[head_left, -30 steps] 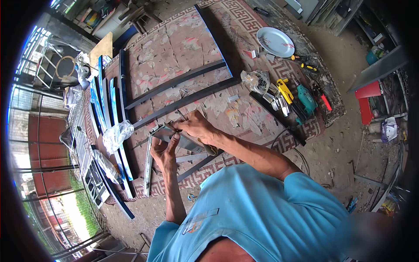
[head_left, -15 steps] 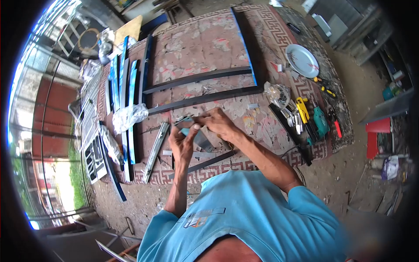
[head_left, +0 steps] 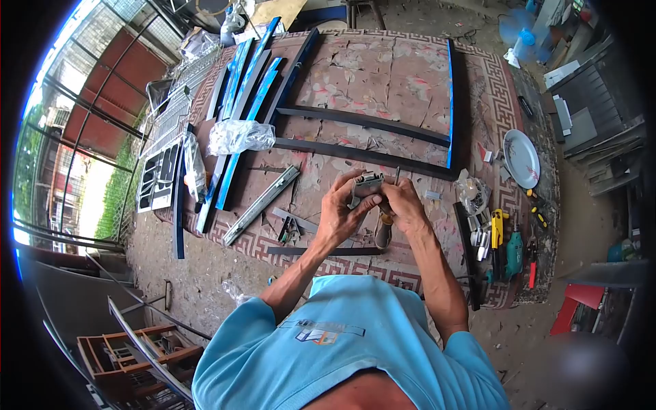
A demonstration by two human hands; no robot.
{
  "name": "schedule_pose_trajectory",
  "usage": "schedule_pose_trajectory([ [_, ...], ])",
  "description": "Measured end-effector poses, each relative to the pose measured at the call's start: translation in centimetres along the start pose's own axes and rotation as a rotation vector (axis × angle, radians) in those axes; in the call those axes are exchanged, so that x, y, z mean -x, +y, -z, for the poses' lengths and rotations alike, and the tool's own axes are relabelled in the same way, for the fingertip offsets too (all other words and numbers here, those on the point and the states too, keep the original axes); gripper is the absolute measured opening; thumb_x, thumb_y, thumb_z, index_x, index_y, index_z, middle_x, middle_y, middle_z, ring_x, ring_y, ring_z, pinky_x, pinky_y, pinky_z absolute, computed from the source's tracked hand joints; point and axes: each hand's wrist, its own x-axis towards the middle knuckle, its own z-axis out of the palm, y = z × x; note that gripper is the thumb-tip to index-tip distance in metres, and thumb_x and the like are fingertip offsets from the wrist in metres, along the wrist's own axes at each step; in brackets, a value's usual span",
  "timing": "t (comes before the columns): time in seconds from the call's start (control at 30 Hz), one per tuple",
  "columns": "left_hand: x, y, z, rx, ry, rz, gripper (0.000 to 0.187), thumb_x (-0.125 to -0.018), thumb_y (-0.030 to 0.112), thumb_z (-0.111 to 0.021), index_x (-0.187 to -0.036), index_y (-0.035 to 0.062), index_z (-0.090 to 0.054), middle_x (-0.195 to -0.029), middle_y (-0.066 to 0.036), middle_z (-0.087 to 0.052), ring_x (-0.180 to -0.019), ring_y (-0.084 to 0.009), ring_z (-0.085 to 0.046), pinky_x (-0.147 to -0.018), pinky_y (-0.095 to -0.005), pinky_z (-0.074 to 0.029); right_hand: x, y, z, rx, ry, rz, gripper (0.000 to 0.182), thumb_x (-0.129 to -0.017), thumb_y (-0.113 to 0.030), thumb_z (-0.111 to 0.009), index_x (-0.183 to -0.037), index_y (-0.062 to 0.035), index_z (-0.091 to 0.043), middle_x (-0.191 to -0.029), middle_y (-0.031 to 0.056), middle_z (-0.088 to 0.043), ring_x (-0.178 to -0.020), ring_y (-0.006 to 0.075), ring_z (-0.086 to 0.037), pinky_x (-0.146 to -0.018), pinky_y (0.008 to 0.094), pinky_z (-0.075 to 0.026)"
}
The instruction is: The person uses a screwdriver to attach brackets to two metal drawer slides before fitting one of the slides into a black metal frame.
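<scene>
In front of my chest, above the near side of the table, my left hand is closed around a small grey metal fitting. Its exact kind is hard to make out. My right hand meets the fitting from the other side with its fingertips. Tucked in that same hand is what looks like a screwdriver: a brown handle hangs below the palm, and a thin shaft shows above the fingers. Below my hands lie a dark metal bar and a flat metal strip.
A dark frame with blue film lies across the table. Loose bars and plastic wrap are left, beside a silver rail. Rightward are a green drill, a yellow-handled tool and a plate.
The camera view has turned, so the table appears farther right. My hands have drawn closer together, and the fitting has been turned so its end faces up. The brown handle shows more plainly.
</scene>
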Motion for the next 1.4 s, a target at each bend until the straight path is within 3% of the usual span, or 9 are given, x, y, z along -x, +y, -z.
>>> schedule_pose_trajectory([
  [0.23, -0.9, 0.5, -1.8, -0.003, -0.068, 0.017, 0.037, -0.075, 0.020, -0.074, -0.105, 0.0011, -0.062, -0.120, -0.014, -0.052, -0.107, -0.0223, -0.053, -0.088, -0.0339, -0.044, 0.2, -0.5, 1.8, -0.325, -0.049, -0.069, 0.018, -0.085, -0.013, -0.047, -0.076, -0.0032, -0.059, -0.056, -0.0016, -0.048, -0.041, 0.0046, -0.037, -0.036, 0.0213, -0.022],
  [0.53, -2.5, -0.5, -10.9, 0.175, -0.154, 0.045, 0.047, -0.069, 0.021, -0.078, -0.111, 0.0086, -0.061, -0.117, -0.015, -0.052, -0.096, -0.0279, -0.060, -0.076, -0.0356, -0.052, -0.3, 1.2, 11.9, -0.250, -0.018, 0.007, 0.021, -0.094, -0.018, -0.043, -0.085, -0.0048, -0.057, -0.070, -0.0004, -0.056, -0.049, 0.0042, -0.046, -0.039, 0.0184, -0.031],
  [0.6, -2.9, 0.7, -12.6, 0.240, -0.356, 0.210, 0.049, -0.067, 0.017, -0.080, -0.109, 0.0019, -0.059, -0.118, -0.013, -0.048, -0.103, -0.0275, -0.056, -0.084, -0.0350, -0.049, -0.1, 2.0, 15.3, -0.179, -0.005, -0.104, 0.014, -0.088, -0.012, -0.049, -0.094, -0.0050, -0.059, -0.072, -0.0012, -0.058, -0.051, 0.0040, -0.048, -0.043, 0.0176, -0.035],
  [0.73, -2.6, -1.3, -18.1, 0.051, -0.341, 0.064, 0.051, -0.056, 0.019, -0.083, -0.097, 0.0022, -0.057, -0.106, -0.017, -0.047, -0.096, -0.0336, -0.052, -0.083, -0.0390, -0.046, 1.7, 4.6, 19.7, -0.277, -0.113, -0.067, 0.024, -0.093, -0.018, -0.047, -0.112, -0.0102, -0.059, -0.078, -0.0049, -0.060, -0.052, 0.0012, -0.049, -0.041, 0.0140, -0.030],
  [0.77, -2.4, -1.1, -19.1, 0.004, -0.344, 0.111, 0.051, -0.056, 0.020, -0.082, -0.097, 0.0030, -0.057, -0.106, -0.017, -0.047, -0.096, -0.0328, -0.052, -0.083, -0.0376, -0.046, 3.2, 3.6, 18.9, -0.235, 0.010, -0.086, 0.019, -0.086, -0.011, -0.048, -0.103, -0.0083, -0.057, -0.066, -0.0067, -0.051, -0.047, 0.0003, -0.039, -0.042, 0.0168, -0.027],
  [0.9, -0.5, -3.3, -23.4, -0.038, -0.376, -0.034, 0.043, -0.064, 0.023, -0.077, -0.099, 0.0067, -0.058, -0.104, -0.019, -0.050, -0.094, -0.0371, -0.053, -0.081, -0.0409, -0.046, 3.3, 8.2, 21.4, -0.548, 0.185, -0.043, 0.013, -0.086, -0.017, -0.055, -0.097, -0.0097, -0.055, -0.074, -0.0045, -0.053, -0.052, 0.0049, -0.046, -0.044, 0.0188, -0.035],
  [1.0, -0.1, -4.7, -26.2, -0.146, -0.447, -0.065, 0.038, -0.072, 0.020, -0.069, -0.107, 0.0099, -0.059, -0.106, -0.018, -0.051, -0.094, -0.0370, -0.054, -0.080, -0.0434, -0.047, 2.7, 14.0, 25.1, -0.666, 0.610, -0.068, 0.009, -0.080, -0.007, -0.058, -0.088, -0.0090, -0.056, -0.066, -0.0018, -0.050, -0.046, 0.0062, -0.043, -0.038, 0.0207, -0.033],
  [1.27, -0.5, -11.7, -29.6, -0.214, -0.435, 0.046, 0.030, -0.075, 0.018, -0.064, -0.100, 0.0041, -0.055, -0.106, -0.020, -0.050, -0.091, -0.0370, -0.055, -0.077, -0.0434, -0.046, 10.5, 14.0, 30.4, -0.344, 0.695, 0.039, 0.015, -0.077, -0.005, -0.063, -0.091, -0.0028, -0.058, -0.073, 0.0048, -0.061, -0.039, 0.0062, -0.042, -0.033, 0.0186, -0.025],
  [1.4, 0.4, -12.8, -26.7, -0.011, -0.120, 0.176, 0.025, -0.079, 0.011, -0.057, -0.102, 0.0057, -0.049, -0.090, -0.018, -0.054, -0.080, -0.0357, -0.057, -0.070, -0.0413, -0.046, 9.7, 9.7, 25.4, -0.201, 0.651, -0.008, 0.028, -0.076, -0.006, -0.064, -0.103, -0.0023, -0.059, -0.076, 0.0034, -0.062, -0.042, 0.0053, -0.043, -0.035, 0.0186, -0.028],
])
